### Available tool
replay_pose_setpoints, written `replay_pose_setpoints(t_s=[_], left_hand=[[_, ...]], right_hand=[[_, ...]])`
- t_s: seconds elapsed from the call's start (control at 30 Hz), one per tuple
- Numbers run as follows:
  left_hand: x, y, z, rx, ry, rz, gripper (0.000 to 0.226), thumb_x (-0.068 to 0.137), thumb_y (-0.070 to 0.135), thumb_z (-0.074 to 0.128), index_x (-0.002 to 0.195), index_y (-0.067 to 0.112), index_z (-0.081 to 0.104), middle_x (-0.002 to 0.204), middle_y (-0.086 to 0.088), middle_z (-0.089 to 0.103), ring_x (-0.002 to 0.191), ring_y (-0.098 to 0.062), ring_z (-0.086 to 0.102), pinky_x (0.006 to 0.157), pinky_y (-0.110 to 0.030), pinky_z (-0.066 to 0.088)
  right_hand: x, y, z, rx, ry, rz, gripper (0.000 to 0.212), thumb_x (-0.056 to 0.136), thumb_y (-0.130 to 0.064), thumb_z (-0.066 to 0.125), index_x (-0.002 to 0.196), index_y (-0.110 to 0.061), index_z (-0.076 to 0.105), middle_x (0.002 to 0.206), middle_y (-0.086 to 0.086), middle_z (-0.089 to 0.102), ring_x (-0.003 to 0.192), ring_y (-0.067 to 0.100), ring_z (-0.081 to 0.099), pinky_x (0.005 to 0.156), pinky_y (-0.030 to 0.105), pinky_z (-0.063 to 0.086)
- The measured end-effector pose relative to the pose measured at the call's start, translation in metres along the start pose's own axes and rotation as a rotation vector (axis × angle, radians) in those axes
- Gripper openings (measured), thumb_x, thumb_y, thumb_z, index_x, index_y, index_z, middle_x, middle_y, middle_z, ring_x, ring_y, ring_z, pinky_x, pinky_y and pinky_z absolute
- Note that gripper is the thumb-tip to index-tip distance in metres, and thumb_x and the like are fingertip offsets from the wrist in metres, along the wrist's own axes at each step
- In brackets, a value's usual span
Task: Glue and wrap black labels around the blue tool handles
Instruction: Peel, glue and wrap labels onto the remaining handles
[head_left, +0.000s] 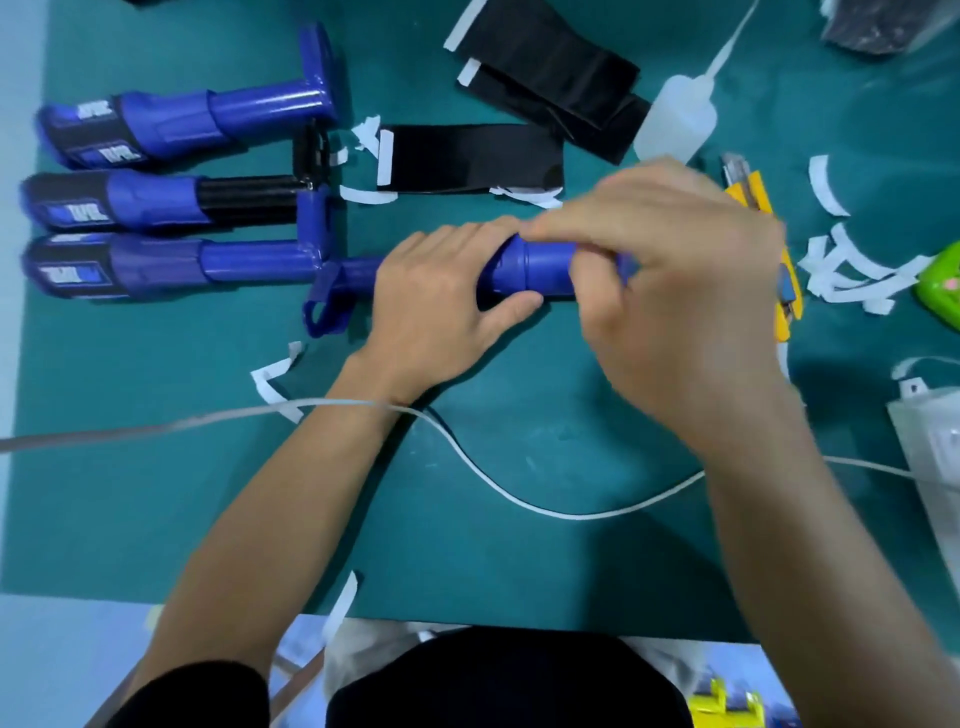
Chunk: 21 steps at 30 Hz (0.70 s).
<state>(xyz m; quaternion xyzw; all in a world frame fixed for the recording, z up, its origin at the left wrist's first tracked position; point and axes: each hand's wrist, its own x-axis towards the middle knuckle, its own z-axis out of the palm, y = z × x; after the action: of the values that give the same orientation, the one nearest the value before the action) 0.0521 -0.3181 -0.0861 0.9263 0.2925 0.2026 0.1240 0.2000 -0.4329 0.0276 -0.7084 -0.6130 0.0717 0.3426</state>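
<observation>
The tool (540, 265) lay across the bench (519, 426), the left grip (436, 291) curled round its barrel and the right grip (675, 270) closed over the handle end — any label there was hidden. Done well, I judged, the left would stop the tool rolling while the right pressed the label taut and flat — edges square, as on the finished tools (156, 260) at left.

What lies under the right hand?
The blue tool handle, gripped by the right hand and left hand. The handle's right end is covered, so anything on it cannot be seen.
</observation>
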Motion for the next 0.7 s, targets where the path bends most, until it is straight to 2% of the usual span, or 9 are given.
replay_pose_setpoints(t_s=[0.03, 0.1, 0.23, 0.33, 0.4, 0.47, 0.53, 0.6, 0.7], left_hand=[[0.000, 0.001, 0.001, -0.003, 0.006, 0.000, 0.058, 0.096, 0.062, 0.064, 0.127, 0.014, 0.069, 0.105, -0.003, 0.074, 0.088, -0.030, 0.065, 0.077, -0.041, 0.043], [0.000, 0.001, 0.001, -0.006, 0.012, 0.002, 0.056, 0.092, 0.058, 0.071, 0.125, 0.014, 0.069, 0.102, -0.003, 0.073, 0.086, -0.030, 0.064, 0.076, -0.041, 0.042], [-0.001, 0.000, 0.000, -0.011, 0.045, 0.028, 0.054, 0.094, 0.057, 0.068, 0.123, 0.011, 0.070, 0.104, -0.005, 0.073, 0.090, -0.029, 0.064, 0.081, -0.042, 0.044], [-0.003, 0.000, 0.000, 0.061, 0.066, 0.070, 0.056, 0.098, 0.058, 0.066, 0.125, 0.009, 0.070, 0.109, -0.006, 0.074, 0.098, -0.028, 0.066, 0.095, -0.045, 0.046], [-0.005, 0.000, -0.002, 0.095, 0.066, 0.090, 0.058, 0.099, 0.059, 0.065, 0.128, 0.009, 0.070, 0.112, -0.005, 0.074, 0.100, -0.028, 0.067, 0.097, -0.045, 0.045], [-0.006, 0.000, -0.003, 0.088, 0.063, 0.097, 0.057, 0.100, 0.058, 0.063, 0.129, 0.009, 0.069, 0.113, -0.005, 0.074, 0.101, -0.028, 0.067, 0.097, -0.046, 0.044], [-0.006, 0.001, -0.003, 0.074, 0.059, 0.089, 0.054, 0.102, 0.055, 0.060, 0.128, 0.010, 0.069, 0.113, -0.005, 0.074, 0.102, -0.028, 0.067, 0.097, -0.046, 0.043], [-0.006, 0.001, -0.003, 0.050, 0.047, 0.074, 0.052, 0.102, 0.054, 0.059, 0.128, 0.010, 0.069, 0.112, -0.004, 0.074, 0.102, -0.028, 0.067, 0.097, -0.046, 0.043], [-0.006, 0.002, -0.003, 0.019, 0.034, 0.069, 0.051, 0.102, 0.052, 0.060, 0.128, 0.009, 0.069, 0.112, -0.004, 0.074, 0.102, -0.028, 0.067, 0.098, -0.045, 0.042]], right_hand=[[0.016, 0.008, 0.009, -0.054, -0.083, 0.107, 0.021, 0.082, -0.002, 0.059, 0.087, -0.011, 0.076, 0.083, 0.007, 0.070, 0.087, 0.025, 0.058, 0.074, 0.030, 0.047], [0.055, 0.028, 0.033, -0.188, -0.216, 0.232, 0.025, 0.089, -0.010, 0.053, 0.105, -0.010, 0.073, 0.106, 0.010, 0.071, 0.107, 0.031, 0.058, 0.091, 0.043, 0.047], [0.108, 0.044, 0.077, -0.263, -0.385, 0.248, 0.038, 0.091, -0.027, 0.065, 0.128, -0.016, 0.066, 0.130, 0.015, 0.064, 0.118, 0.039, 0.059, 0.099, 0.044, 0.049], [0.130, 0.048, 0.100, -0.295, -0.417, 0.240, 0.040, 0.087, -0.019, 0.074, 0.126, -0.013, 0.067, 0.128, 0.010, 0.065, 0.116, 0.034, 0.060, 0.092, 0.039, 0.051], [0.135, 0.048, 0.105, -0.328, -0.395, 0.236, 0.033, 0.087, -0.011, 0.071, 0.120, -0.012, 0.070, 0.124, 0.010, 0.066, 0.110, 0.033, 0.063, 0.087, 0.038, 0.052], [0.140, 0.050, 0.102, -0.350, -0.269, 0.254, 0.030, 0.091, -0.004, 0.058, 0.118, -0.010, 0.070, 0.122, 0.012, 0.067, 0.109, 0.032, 0.062, 0.085, 0.037, 0.051], [0.146, 0.056, 0.099, -0.412, -0.153, 0.290, 0.036, 0.094, 0.000, 0.049, 0.126, -0.007, 0.064, 0.129, 0.016, 0.062, 0.117, 0.034, 0.058, 0.089, 0.039, 0.046], [0.150, 0.063, 0.098, -0.502, -0.163, 0.342, 0.042, 0.093, 0.002, 0.051, 0.134, -0.004, 0.058, 0.136, 0.018, 0.059, 0.125, 0.037, 0.054, 0.097, 0.043, 0.044], [0.154, 0.068, 0.096, -0.537, -0.220, 0.404, 0.036, 0.092, 0.005, 0.049, 0.125, -0.002, 0.060, 0.128, 0.021, 0.063, 0.117, 0.042, 0.060, 0.090, 0.047, 0.046]])
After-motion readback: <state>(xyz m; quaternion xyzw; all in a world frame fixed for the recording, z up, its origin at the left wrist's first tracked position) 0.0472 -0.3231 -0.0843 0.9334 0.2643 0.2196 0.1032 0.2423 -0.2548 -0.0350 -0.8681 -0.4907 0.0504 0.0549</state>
